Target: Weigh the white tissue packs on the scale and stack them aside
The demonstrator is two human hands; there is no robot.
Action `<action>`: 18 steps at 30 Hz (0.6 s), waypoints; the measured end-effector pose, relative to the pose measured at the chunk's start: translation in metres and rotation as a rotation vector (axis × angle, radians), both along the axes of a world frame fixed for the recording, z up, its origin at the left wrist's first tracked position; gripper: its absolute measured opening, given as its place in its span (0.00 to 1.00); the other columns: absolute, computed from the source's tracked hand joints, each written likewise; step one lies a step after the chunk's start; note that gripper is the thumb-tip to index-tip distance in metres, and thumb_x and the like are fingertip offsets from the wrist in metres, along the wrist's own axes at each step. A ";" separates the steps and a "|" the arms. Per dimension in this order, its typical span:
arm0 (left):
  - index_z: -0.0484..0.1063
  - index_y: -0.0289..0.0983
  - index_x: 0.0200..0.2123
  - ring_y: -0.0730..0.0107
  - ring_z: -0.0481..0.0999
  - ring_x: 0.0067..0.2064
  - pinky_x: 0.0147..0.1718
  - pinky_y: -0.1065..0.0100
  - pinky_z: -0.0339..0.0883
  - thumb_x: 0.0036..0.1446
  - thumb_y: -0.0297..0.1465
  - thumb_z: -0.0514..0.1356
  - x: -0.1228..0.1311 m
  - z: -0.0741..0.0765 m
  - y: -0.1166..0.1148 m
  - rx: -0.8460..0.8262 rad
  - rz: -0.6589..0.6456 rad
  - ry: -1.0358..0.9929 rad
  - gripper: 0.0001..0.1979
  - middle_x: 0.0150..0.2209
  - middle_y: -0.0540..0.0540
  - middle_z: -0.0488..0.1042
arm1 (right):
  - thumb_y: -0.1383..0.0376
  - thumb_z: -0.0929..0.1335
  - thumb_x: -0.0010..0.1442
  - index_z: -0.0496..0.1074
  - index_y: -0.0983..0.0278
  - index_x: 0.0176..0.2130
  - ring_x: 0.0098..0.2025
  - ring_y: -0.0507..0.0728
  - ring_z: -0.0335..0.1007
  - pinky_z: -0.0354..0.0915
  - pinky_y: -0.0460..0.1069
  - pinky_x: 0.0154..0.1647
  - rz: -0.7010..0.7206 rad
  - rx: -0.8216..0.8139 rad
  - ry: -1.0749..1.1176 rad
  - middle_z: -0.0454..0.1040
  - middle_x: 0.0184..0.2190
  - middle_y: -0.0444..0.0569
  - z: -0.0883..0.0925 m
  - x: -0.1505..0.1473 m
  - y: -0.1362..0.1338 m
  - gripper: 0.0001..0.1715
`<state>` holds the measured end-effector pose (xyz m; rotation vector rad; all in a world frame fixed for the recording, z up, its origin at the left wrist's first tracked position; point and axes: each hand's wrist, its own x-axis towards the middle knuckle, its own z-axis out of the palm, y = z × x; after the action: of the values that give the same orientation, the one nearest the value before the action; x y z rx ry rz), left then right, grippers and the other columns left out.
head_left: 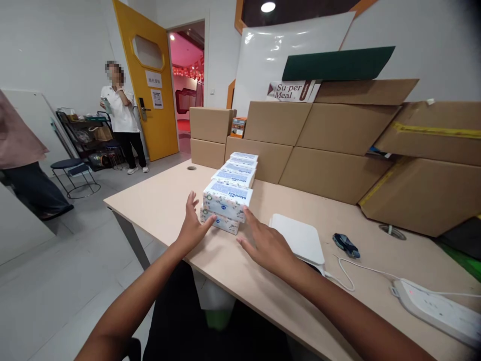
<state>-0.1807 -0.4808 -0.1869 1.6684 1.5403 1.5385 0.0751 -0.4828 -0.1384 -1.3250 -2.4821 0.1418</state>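
Two tissue packs lie stacked at the near end of a row: the upper tissue pack (225,199) has a blue label and floral sides, and the lower tissue pack (220,222) sits beneath it, slightly offset. Behind them more tissue packs (236,173) run back along the table. My left hand (194,225) is open at the near left side of the stack, fingers raised and thumb spread towards the lower pack. At the right side is my right hand (265,243), also open, its index fingertip at or very near the upper pack's corner. Neither hand grips anything.
Cardboard boxes (330,173) wall off the table's back. A white flat device (298,238), a dark blue patterned item (345,244) and a power strip (438,303) with cables lie right. A person (121,113) stands by the yellow door (150,85); another person (22,145) is at far left.
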 end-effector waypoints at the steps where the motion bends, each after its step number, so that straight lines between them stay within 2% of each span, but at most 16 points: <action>1: 0.31 0.46 0.80 0.35 0.52 0.82 0.76 0.36 0.54 0.61 0.50 0.71 0.001 -0.005 0.003 -0.037 -0.027 -0.053 0.61 0.83 0.28 0.39 | 0.58 0.65 0.73 0.46 0.66 0.82 0.71 0.72 0.73 0.73 0.67 0.66 0.020 0.006 -0.013 0.62 0.78 0.63 0.000 -0.002 0.002 0.49; 4: 0.32 0.44 0.80 0.35 0.53 0.81 0.76 0.37 0.54 0.57 0.52 0.73 0.000 -0.018 0.007 -0.125 -0.114 -0.249 0.64 0.83 0.27 0.41 | 0.59 0.65 0.73 0.46 0.66 0.83 0.74 0.71 0.69 0.68 0.67 0.71 0.059 0.043 -0.024 0.61 0.78 0.61 -0.006 -0.007 0.006 0.49; 6: 0.37 0.46 0.80 0.38 0.54 0.81 0.76 0.38 0.55 0.57 0.53 0.73 -0.004 -0.022 0.008 -0.146 -0.151 -0.376 0.62 0.82 0.29 0.44 | 0.59 0.65 0.73 0.44 0.66 0.83 0.76 0.71 0.67 0.68 0.68 0.71 0.076 0.043 -0.014 0.57 0.80 0.61 -0.014 -0.009 0.009 0.49; 9: 0.56 0.45 0.74 0.41 0.58 0.80 0.76 0.41 0.57 0.58 0.53 0.73 -0.010 -0.022 0.007 -0.121 -0.178 -0.488 0.49 0.79 0.31 0.57 | 0.57 0.65 0.73 0.47 0.64 0.82 0.80 0.72 0.58 0.62 0.72 0.75 0.083 0.000 0.022 0.52 0.81 0.63 -0.025 -0.009 0.012 0.48; 12: 0.69 0.41 0.64 0.39 0.64 0.76 0.75 0.40 0.59 0.58 0.53 0.73 -0.013 -0.018 0.005 -0.119 -0.189 -0.548 0.39 0.73 0.32 0.68 | 0.53 0.67 0.72 0.46 0.58 0.83 0.83 0.72 0.49 0.58 0.73 0.77 0.074 -0.200 0.176 0.48 0.83 0.63 -0.032 -0.007 0.010 0.51; 15: 0.70 0.41 0.63 0.39 0.65 0.76 0.74 0.41 0.59 0.57 0.53 0.74 -0.013 -0.020 0.005 -0.137 -0.170 -0.567 0.39 0.72 0.32 0.69 | 0.49 0.69 0.69 0.41 0.53 0.83 0.84 0.68 0.45 0.55 0.70 0.80 0.105 -0.436 0.457 0.45 0.84 0.57 -0.035 -0.007 0.005 0.56; 18: 0.67 0.42 0.65 0.41 0.63 0.77 0.74 0.42 0.60 0.56 0.55 0.73 -0.012 -0.024 0.005 -0.123 -0.088 -0.523 0.42 0.75 0.31 0.66 | 0.47 0.70 0.66 0.41 0.54 0.83 0.85 0.66 0.44 0.49 0.68 0.82 0.092 -0.490 0.678 0.46 0.84 0.55 -0.037 -0.010 0.001 0.60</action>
<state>-0.1932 -0.4759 -0.2109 1.1268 1.2347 1.6278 0.0646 -0.4816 -0.1750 -1.0687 -1.9684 1.0823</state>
